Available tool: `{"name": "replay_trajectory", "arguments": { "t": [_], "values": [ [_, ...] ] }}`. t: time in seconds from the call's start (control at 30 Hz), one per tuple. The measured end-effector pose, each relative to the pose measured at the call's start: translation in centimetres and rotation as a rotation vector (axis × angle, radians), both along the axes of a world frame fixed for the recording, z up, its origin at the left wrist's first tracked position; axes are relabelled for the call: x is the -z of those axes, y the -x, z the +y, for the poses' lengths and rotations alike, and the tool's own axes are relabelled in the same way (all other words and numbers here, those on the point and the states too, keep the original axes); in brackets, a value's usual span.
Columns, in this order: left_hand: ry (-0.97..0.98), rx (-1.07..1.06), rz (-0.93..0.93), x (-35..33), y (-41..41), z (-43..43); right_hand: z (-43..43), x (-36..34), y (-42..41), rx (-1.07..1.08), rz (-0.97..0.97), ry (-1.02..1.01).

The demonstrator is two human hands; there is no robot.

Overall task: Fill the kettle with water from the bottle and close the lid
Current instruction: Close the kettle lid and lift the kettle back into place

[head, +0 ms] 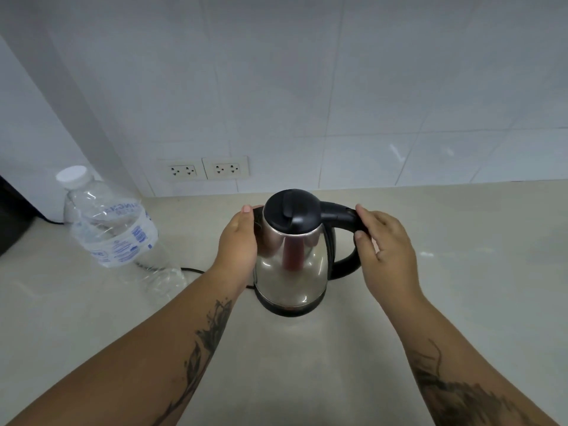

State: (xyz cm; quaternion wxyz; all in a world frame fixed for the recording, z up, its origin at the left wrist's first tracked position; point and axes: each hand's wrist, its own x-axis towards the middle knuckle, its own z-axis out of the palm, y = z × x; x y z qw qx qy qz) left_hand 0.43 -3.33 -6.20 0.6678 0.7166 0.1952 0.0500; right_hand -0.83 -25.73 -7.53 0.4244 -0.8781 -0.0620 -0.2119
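A steel kettle (290, 265) with a black lid (290, 212) stands on its black base in the middle of the counter; the lid is down. My left hand (238, 238) is pressed against the kettle's left side near the spout. My right hand (385, 244) wraps the top of the black handle (338, 210), thumb on its upper part. A clear plastic water bottle (113, 229) with a white cap (73, 175) stands to the left, upright and capped, apart from both hands.
The beige counter (461, 272) runs back to a white tiled wall with two double sockets (209, 169). A black cord (190, 269) trails from the kettle base behind the bottle. A dark appliance (12, 222) sits at the far left edge.
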Motion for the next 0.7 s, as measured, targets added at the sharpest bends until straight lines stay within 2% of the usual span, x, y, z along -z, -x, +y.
{"name": "replay_trajectory", "arguments": {
  "t": [0.2, 0.4, 0.57, 0.7],
  "values": [
    [-0.014, 0.012, 0.03, -0.1, 0.2, 0.2, 0.1, -0.8, 1.6, 0.083, 0.021, 0.207],
    [-0.027, 0.017, 0.048, -0.5, 0.2, 0.3, 0.8, -2.2, 2.3, 0.106, 0.118, 0.246],
    [-0.035, 0.012, 0.052, -0.6, 0.2, 0.3, -0.1, -4.3, 1.1, 0.088, 0.343, 0.16],
    [-0.037, 0.017, 0.059, -0.5, 0.2, 0.3, -0.3, -4.5, 1.3, 0.029, 0.389, 0.024]
  ]
}}
